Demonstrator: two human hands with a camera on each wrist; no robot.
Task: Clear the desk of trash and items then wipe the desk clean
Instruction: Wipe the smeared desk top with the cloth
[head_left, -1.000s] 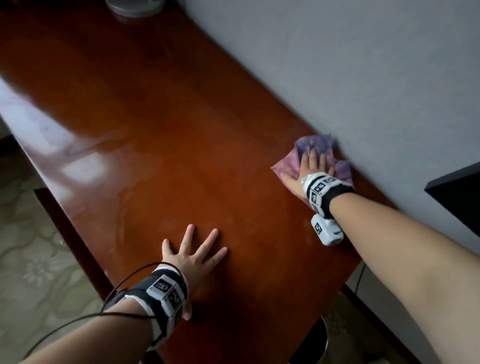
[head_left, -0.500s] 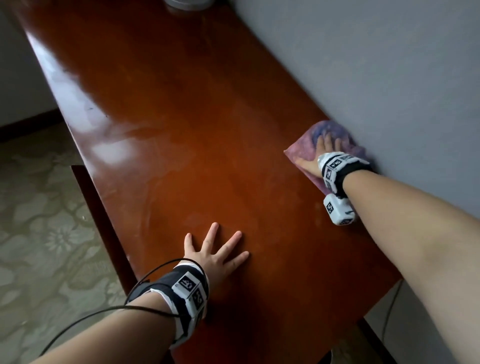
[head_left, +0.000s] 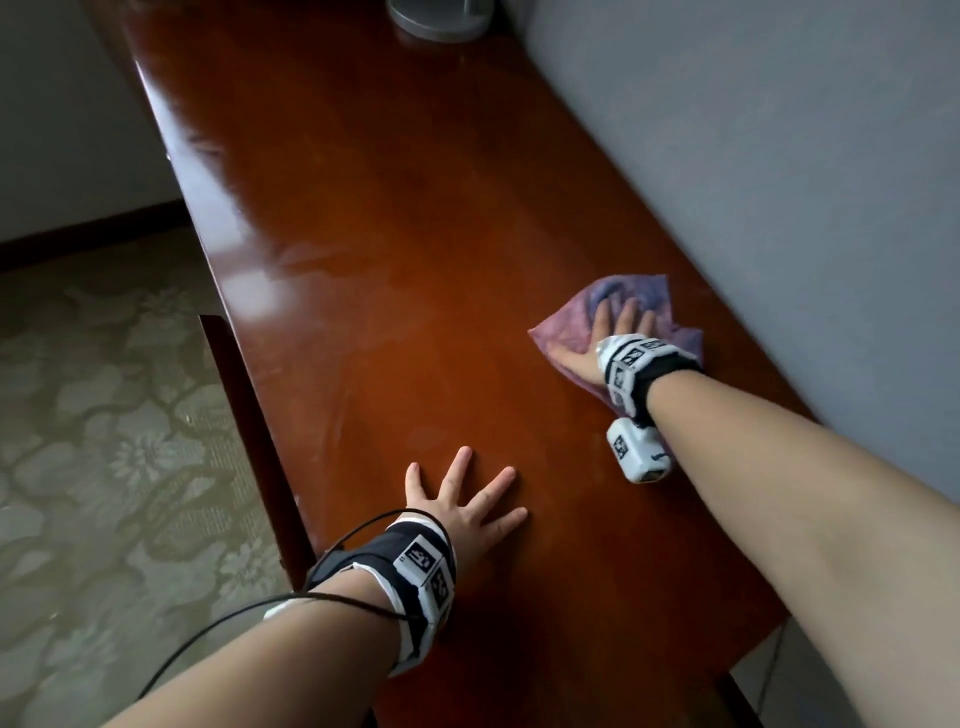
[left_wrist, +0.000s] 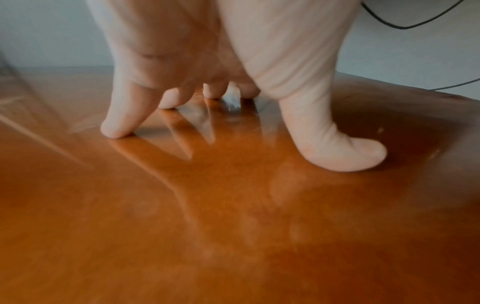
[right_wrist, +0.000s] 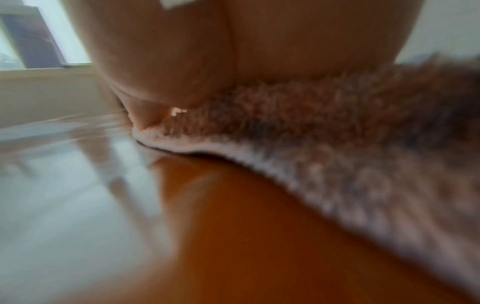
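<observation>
Fingers flat, right hand (head_left: 605, 340) presses purple cloth (head_left: 571, 330) onto desk (head_left: 415, 260) at 2 o'clock — left hand (head_left: 462, 506) splayed at 6, holding nothing.

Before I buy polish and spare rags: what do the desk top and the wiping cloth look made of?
Desk: looks like lacquered reddish-brown wood or veneer; its gloss mirrors the left hand's fingers.
Cloth: purplish, fuzzy pile, probably microfibre or terry.

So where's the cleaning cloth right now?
In the head view the purple cloth lies flat on the wooden desk, on the right side close to the grey wall, pressed under the right hand.
</observation>
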